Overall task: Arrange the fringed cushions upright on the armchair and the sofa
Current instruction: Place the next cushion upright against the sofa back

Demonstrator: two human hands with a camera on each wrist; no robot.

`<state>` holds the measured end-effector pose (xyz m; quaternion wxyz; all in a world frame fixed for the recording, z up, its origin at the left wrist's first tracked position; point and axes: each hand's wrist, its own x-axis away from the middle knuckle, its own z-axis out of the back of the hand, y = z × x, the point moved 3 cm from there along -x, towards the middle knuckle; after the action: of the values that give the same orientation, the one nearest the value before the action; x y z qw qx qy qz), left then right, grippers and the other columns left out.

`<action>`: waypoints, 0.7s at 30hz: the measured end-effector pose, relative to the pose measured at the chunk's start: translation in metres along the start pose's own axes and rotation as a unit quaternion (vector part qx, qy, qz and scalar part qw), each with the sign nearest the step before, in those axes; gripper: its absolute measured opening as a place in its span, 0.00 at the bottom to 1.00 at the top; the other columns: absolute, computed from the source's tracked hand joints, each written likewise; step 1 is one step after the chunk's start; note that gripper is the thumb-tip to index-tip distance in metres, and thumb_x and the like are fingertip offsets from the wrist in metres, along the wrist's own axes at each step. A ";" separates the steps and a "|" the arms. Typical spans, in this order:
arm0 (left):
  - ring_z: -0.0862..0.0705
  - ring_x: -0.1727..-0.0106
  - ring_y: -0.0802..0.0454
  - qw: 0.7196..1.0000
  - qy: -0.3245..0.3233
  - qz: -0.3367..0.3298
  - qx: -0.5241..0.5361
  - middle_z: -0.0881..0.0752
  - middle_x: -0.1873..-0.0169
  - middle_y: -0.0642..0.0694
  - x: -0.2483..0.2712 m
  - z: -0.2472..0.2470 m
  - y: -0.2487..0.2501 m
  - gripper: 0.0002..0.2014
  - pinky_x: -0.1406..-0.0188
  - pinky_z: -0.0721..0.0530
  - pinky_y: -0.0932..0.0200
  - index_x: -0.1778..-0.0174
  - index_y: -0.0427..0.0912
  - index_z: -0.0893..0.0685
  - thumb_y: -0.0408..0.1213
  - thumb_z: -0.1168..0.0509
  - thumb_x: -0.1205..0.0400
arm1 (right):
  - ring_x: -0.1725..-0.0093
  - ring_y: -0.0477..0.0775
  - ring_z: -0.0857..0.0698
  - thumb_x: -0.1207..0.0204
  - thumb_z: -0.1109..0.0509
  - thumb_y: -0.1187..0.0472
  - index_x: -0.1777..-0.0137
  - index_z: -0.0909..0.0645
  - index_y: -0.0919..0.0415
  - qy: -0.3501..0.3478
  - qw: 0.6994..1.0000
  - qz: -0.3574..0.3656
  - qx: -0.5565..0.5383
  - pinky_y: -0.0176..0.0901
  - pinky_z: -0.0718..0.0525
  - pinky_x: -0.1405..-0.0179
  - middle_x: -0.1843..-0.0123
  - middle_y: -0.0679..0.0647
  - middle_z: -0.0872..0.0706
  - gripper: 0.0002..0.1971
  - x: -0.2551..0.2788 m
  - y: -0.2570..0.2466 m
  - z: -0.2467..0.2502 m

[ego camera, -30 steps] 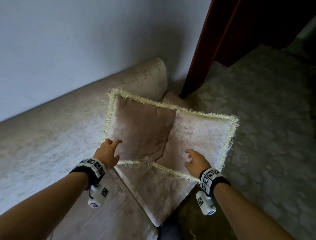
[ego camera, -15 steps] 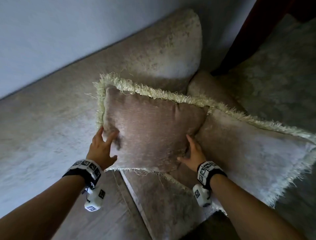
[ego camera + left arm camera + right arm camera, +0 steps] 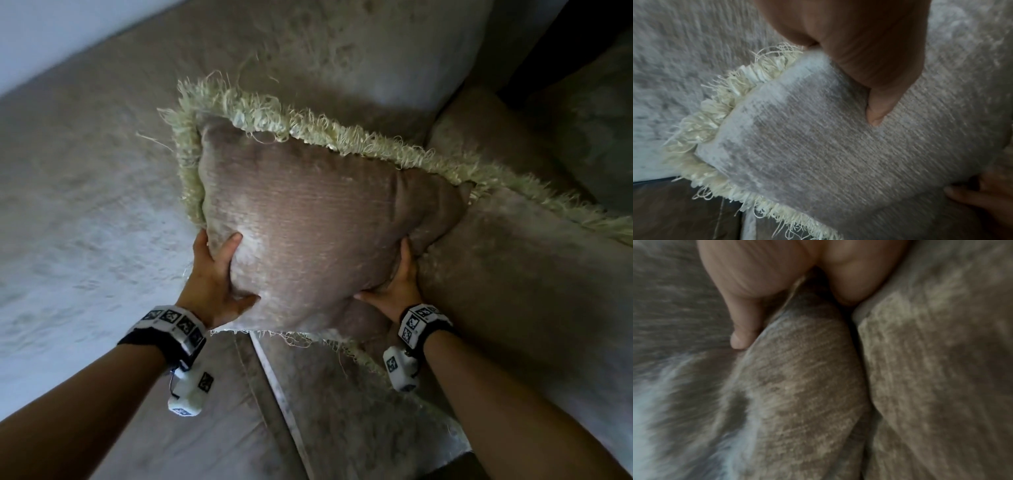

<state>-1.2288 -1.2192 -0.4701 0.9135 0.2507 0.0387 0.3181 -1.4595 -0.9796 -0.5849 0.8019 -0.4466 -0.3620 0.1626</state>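
velvety cloth cushion [image 3: 308, 219], stringy fringe [image 3: 342, 137]

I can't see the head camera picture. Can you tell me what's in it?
Two hands, the left hand and the right hand, grip the sides of a fringed cushion standing on a beige sofa, with a second cushion touching it.

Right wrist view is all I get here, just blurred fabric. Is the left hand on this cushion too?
Observer: Yes, the left hand grips the fringed cushion at its left edge, thumb on the front.
Operator: Fringed? I see no fringe.
Observer: Cream fringe runs along its top and left sides.
Operator: What's to its right?
Observer: A second fringed cushion, touching it.
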 end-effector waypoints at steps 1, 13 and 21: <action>0.32 0.27 0.26 1.000 0.000 0.005 0.004 0.46 0.24 0.24 0.001 -0.002 0.002 0.63 0.26 0.34 0.56 0.21 0.45 0.44 0.36 0.12 0.48 | 0.18 0.53 0.40 0.57 0.08 0.57 0.21 0.62 0.25 0.005 1.000 0.003 -0.002 0.61 0.34 0.21 0.15 0.52 0.53 0.76 0.000 0.000 -0.002; 0.16 0.51 0.26 0.998 -0.014 0.063 0.020 0.35 0.32 0.31 0.081 0.039 0.007 0.51 0.57 0.13 0.44 0.21 0.59 0.50 0.33 0.23 0.32 | 0.20 0.51 0.35 0.41 0.16 0.71 0.21 0.60 0.24 -0.065 0.997 0.031 -0.001 0.65 0.31 0.24 0.16 0.48 0.39 0.68 0.059 -0.052 -0.019; 0.17 0.60 0.27 0.991 0.039 0.127 0.029 0.31 0.38 0.29 0.188 0.129 -0.036 0.50 0.64 0.12 0.40 0.21 0.54 0.46 0.32 0.22 0.32 | 0.23 0.47 0.29 0.39 0.18 0.73 0.17 0.56 0.35 -0.135 0.986 0.100 0.017 0.52 0.28 0.27 0.19 0.49 0.33 0.64 0.118 -0.131 -0.100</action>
<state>-1.0294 -1.1862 -0.3580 0.8559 0.2671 0.0508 0.4399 -1.3143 -1.0421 -0.4575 0.7327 -0.4411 -0.4175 0.3071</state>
